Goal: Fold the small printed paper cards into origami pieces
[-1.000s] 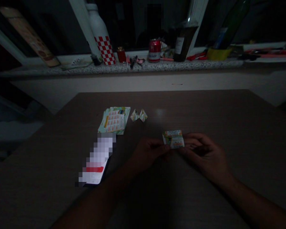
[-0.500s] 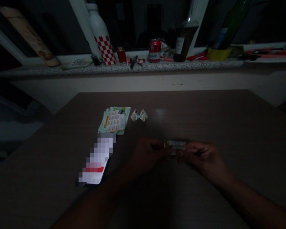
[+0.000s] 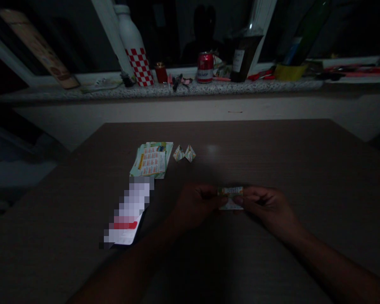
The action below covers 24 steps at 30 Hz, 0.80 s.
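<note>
A small folded piece of printed paper (image 3: 230,203) is held just above the table between my two hands. My left hand (image 3: 199,202) pinches its left side, thumb on top. The right side is gripped by my right hand (image 3: 269,207), its thumb lying across the paper's front. Beyond them on the table stand two folded paper pieces (image 3: 184,153), their points close together or touching. A stack of printed paper sheets (image 3: 152,159) lies to their left.
Below the stack lies a phone (image 3: 126,215) with its screen lit, near my left forearm. Along the windowsill (image 3: 183,89) stand a white bottle with red checks (image 3: 137,55), a red can (image 3: 205,67), a dark cup (image 3: 242,59) and a green bottle (image 3: 307,33).
The paper's lower part now shows as a flat light panel below the printed strip. My right thumb has shifted up onto its front. The things on the table stay in place.
</note>
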Available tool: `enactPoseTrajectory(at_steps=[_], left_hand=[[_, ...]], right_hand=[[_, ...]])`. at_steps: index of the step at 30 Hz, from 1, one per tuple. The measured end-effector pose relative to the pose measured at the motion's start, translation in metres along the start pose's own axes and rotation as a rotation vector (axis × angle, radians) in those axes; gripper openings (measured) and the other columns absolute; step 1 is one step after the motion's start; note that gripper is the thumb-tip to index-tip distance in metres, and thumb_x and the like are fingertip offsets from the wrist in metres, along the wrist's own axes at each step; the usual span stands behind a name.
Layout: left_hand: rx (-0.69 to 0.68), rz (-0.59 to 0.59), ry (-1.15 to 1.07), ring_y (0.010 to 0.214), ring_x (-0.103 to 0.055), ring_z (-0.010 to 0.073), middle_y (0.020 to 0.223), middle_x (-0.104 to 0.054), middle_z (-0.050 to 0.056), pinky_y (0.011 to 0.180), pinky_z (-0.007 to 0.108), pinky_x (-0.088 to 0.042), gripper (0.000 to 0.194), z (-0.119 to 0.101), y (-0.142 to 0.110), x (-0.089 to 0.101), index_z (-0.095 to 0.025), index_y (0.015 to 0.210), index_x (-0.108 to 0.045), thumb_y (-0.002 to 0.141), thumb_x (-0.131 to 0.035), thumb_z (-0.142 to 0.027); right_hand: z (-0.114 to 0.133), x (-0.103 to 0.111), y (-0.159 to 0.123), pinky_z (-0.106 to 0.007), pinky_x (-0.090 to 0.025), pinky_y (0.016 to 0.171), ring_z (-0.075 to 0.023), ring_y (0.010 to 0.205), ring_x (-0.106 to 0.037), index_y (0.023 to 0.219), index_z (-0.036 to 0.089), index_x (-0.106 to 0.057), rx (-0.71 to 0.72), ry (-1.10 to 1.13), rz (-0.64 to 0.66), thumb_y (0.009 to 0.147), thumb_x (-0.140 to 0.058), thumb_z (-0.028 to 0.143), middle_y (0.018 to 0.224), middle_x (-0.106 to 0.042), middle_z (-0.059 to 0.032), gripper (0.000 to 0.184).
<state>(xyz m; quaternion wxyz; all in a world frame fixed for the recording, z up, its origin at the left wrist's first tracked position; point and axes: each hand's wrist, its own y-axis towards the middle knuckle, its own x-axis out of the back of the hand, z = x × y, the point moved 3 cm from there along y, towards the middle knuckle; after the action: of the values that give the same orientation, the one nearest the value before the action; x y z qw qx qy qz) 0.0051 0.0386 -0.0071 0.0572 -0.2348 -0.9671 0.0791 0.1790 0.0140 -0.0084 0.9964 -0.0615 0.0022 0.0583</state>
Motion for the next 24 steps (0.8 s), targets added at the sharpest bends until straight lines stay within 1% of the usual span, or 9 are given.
enactPoseTrajectory(at_steps=[4, 6, 8, 10, 13, 15, 17, 20, 24], left_hand=[[-0.014, 0.017, -0.026, 0.063, -0.058, 0.0122, 0.072, -0.068, 0.001, 0.06, 0.022, -0.042, 0.019, -0.002, -0.0004, -0.0006, -0.014, 0.079, -0.07, 0.072, -0.071, -0.032], [-0.028, -0.011, -0.001, 0.059, -0.055, 0.0103, 0.067, -0.065, 0.0, 0.056, 0.021, -0.039, 0.018, -0.003, -0.0004, 0.0002, -0.014, 0.076, -0.07, 0.073, -0.07, -0.032], [-0.028, -0.031, 0.036, 0.053, -0.049, 0.0086, 0.059, -0.06, -0.002, 0.052, 0.02, -0.034, 0.02, -0.0033, -0.0004, 0.0008, -0.013, 0.068, -0.069, 0.074, -0.069, -0.032], [-0.023, -0.026, 0.038, 0.051, -0.047, 0.0079, 0.055, -0.058, -0.002, 0.049, 0.019, -0.032, 0.02, -0.0035, -0.0006, 0.0003, -0.013, 0.066, -0.069, 0.073, -0.07, -0.031], [-0.035, 0.009, 0.0, 0.055, -0.052, 0.0095, 0.061, -0.063, -0.001, 0.052, 0.02, -0.036, 0.018, -0.0047, -0.0015, -0.0018, -0.014, 0.075, -0.072, 0.073, -0.07, -0.032], [-0.051, 0.013, -0.01, 0.06, -0.056, 0.0111, 0.068, -0.067, 0.001, 0.056, 0.021, -0.039, 0.017, -0.0059, -0.0022, -0.0025, -0.015, 0.08, -0.073, 0.074, -0.069, -0.031], [-0.061, -0.008, 0.003, 0.063, -0.058, 0.0118, 0.071, -0.07, 0.002, 0.058, 0.021, -0.041, 0.015, -0.0064, -0.0024, -0.0016, -0.016, 0.081, -0.074, 0.075, -0.069, -0.029], [-0.062, -0.023, 0.018, 0.065, -0.061, 0.0129, 0.073, -0.071, 0.003, 0.06, 0.022, -0.044, 0.013, -0.005, -0.0015, 0.0003, -0.016, 0.079, -0.075, 0.074, -0.07, -0.028], [-0.05, 0.036, -0.048, 0.068, -0.063, 0.014, 0.076, -0.072, 0.003, 0.063, 0.023, -0.046, 0.015, -0.0015, 0.0002, -0.0005, -0.017, 0.083, -0.074, 0.074, -0.071, -0.028]], right_hand=[[0.0009, 0.0001, -0.0007, -0.022, -0.051, 0.049, -0.0127, 0.051, -0.063, 0.067, 0.017, -0.07, 0.024, -0.01, -0.014, 0.069, -0.075, 0.031, 0.06, -0.071, -0.0019, 0.015], [0.0018, -0.0013, -0.0011, -0.022, -0.051, 0.05, -0.0131, 0.052, -0.064, 0.067, 0.018, -0.069, 0.015, -0.009, 0.002, 0.067, -0.076, 0.03, 0.06, -0.071, -0.0015, 0.014], [0.0025, -0.0026, -0.0015, -0.022, -0.051, 0.051, -0.0139, 0.055, -0.065, 0.071, 0.018, -0.07, 0.009, -0.002, 0.02, 0.065, -0.078, 0.028, 0.063, -0.072, -0.0018, 0.015], [0.0027, -0.0025, -0.002, -0.022, -0.05, 0.05, -0.0132, 0.055, -0.064, 0.074, 0.017, -0.07, 0.022, -0.006, 0.012, 0.066, -0.077, 0.029, 0.065, -0.072, -0.0021, 0.016], [0.0019, -0.0002, -0.0027, -0.019, -0.043, 0.045, -0.0091, 0.048, -0.057, 0.069, 0.017, -0.07, 0.064, -0.026, -0.019, 0.071, -0.074, 0.03, 0.058, -0.069, -0.0007, 0.014], [0.0008, 0.0008, -0.0028, -0.018, -0.041, 0.044, -0.0075, 0.046, -0.055, 0.067, 0.017, -0.07, 0.073, -0.032, -0.009, 0.072, -0.074, 0.028, 0.056, -0.067, 0.0004, 0.013], [-0.0003, 0.0011, -0.0027, -0.018, -0.041, 0.045, -0.0076, 0.047, -0.055, 0.067, 0.017, -0.069, 0.064, -0.03, 0.018, 0.071, -0.075, 0.027, 0.056, -0.067, 0.0008, 0.012], [-0.0007, 0.0012, -0.003, -0.019, -0.044, 0.048, -0.0093, 0.051, -0.059, 0.072, 0.017, -0.07, 0.048, -0.001, 0.05, 0.073, -0.074, 0.028, 0.061, -0.07, -0.0004, 0.011], [0.0007, 0.002, -0.0041, -0.021, -0.047, 0.051, -0.0112, 0.055, -0.062, 0.074, 0.017, -0.071, 0.064, 0.006, 0.052, 0.075, -0.072, 0.029, 0.066, -0.072, -0.0029, 0.012]])
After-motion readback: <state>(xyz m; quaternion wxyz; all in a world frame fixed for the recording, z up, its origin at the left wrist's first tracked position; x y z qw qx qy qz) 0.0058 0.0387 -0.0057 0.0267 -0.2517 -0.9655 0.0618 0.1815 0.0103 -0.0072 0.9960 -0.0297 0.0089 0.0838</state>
